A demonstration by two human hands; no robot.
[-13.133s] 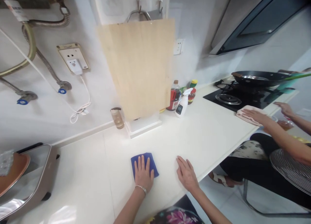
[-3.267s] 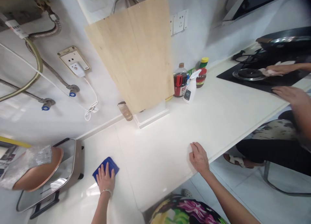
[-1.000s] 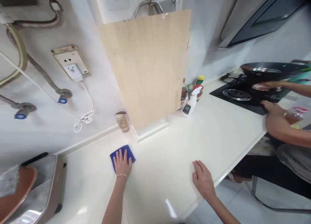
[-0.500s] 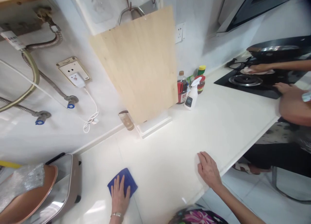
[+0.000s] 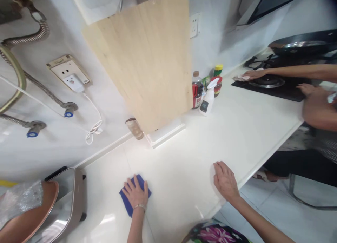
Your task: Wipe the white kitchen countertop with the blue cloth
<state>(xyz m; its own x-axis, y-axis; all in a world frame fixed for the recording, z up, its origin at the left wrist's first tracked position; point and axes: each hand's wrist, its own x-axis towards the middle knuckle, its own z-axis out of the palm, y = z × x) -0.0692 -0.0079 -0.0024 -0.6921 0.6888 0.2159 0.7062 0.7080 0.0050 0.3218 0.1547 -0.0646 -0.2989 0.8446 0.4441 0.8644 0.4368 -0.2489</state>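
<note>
My left hand (image 5: 136, 194) lies flat with spread fingers on a folded blue cloth (image 5: 127, 202), pressing it against the white countertop (image 5: 173, 172). Parts of the cloth stick out on both sides of the palm. Near the counter's front edge, my right hand (image 5: 225, 179) rests on the surface with nothing visible in it. Its fingers lie loosely extended and close to each other, the thumb a little apart.
A wooden board (image 5: 150, 64) leans at the wall beside a small jar (image 5: 134, 128). A white spray bottle (image 5: 207, 99) stands by a sauce bottle (image 5: 197, 90). Far right, another person's hand wipes the black stove (image 5: 286, 90) with a rag (image 5: 242, 78). A rack (image 5: 77, 197) stands left.
My left hand has slid slightly up and right with the blue cloth, and its fingers now point further left. The other person's rag has moved left across the stove. My right hand stays put.
</note>
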